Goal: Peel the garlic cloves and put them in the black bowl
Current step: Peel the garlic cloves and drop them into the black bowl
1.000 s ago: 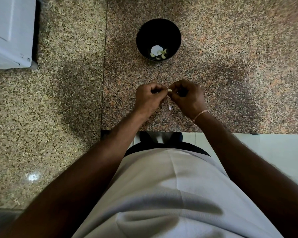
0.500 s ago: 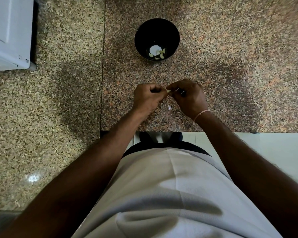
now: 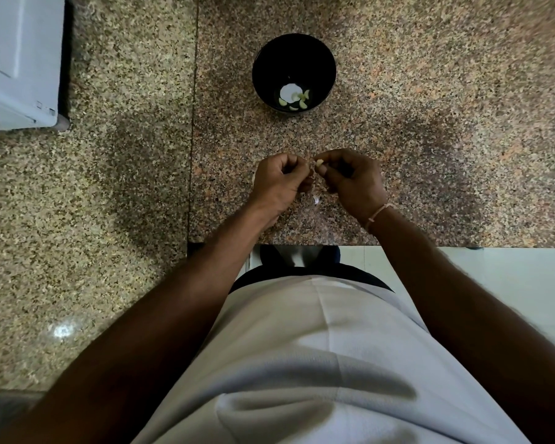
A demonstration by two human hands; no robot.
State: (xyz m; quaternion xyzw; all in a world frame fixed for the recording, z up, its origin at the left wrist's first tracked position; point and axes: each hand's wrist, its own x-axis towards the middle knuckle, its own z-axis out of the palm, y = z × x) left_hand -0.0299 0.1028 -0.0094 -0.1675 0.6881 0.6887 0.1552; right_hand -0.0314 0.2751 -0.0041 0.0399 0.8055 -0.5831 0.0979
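A black bowl (image 3: 293, 49) stands on the granite counter ahead of me, with several pale peeled cloves (image 3: 297, 100) lying at its bottom. Nearer to me, my right hand (image 3: 354, 182) pinches a small pale garlic clove (image 3: 319, 162) between thumb and fingertips. My left hand (image 3: 277, 182) has its fingers curled, and its fingertips pinch at the same clove from the left side. Both hands hover above the counter, well short of the bowl. A white scrap of garlic skin (image 3: 316, 200) lies on the counter just below the hands.
The speckled granite counter (image 3: 430, 107) ends at an edge (image 3: 430, 246) close to my body. A seam (image 3: 194, 107) splits it from a lighter slab on the left. A white appliance (image 3: 16, 59) occupies the far left corner.
Both hands have stayed in place working the clove. The fingertips have shifted slightly, and more of the pale clove shows between them now.
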